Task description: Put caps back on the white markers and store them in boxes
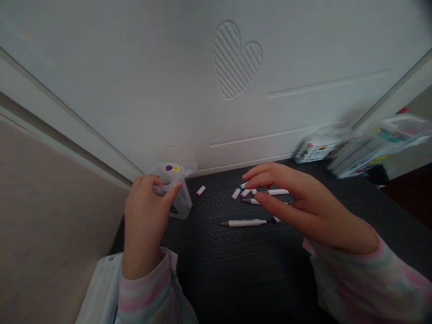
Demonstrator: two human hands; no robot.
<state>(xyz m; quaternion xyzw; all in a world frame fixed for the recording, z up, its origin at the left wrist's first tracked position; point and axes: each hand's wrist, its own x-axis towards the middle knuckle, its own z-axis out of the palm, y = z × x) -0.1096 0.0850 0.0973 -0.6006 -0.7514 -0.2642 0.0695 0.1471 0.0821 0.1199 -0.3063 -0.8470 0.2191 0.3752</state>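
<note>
My left hand [145, 211] is curled at the near side of a translucent plastic marker case [184, 202], thumb and forefinger around its rim. A purple-ended and a yellow-ended marker [176, 168] stand in the case. Raised above the table, my right hand [286, 193] is open, thumb and fingers apart, with nothing between them. Beyond its fingertips lie several loose caps [236, 193] and a marker [278, 191]. Another grey-tipped marker [249, 201] is partly hidden by the thumb. Closer to me lies an uncapped marker [243, 222], with a dark purple cap [276, 220] at its right end.
A red-ended cap [200, 191] lies right of the case on the dark table [229, 270]. Back right stand a pack of markers [315, 150] and a larger clear case [367, 148]. A white panel with hearts [236, 58] rises behind. A white object [101, 288] sits at lower left.
</note>
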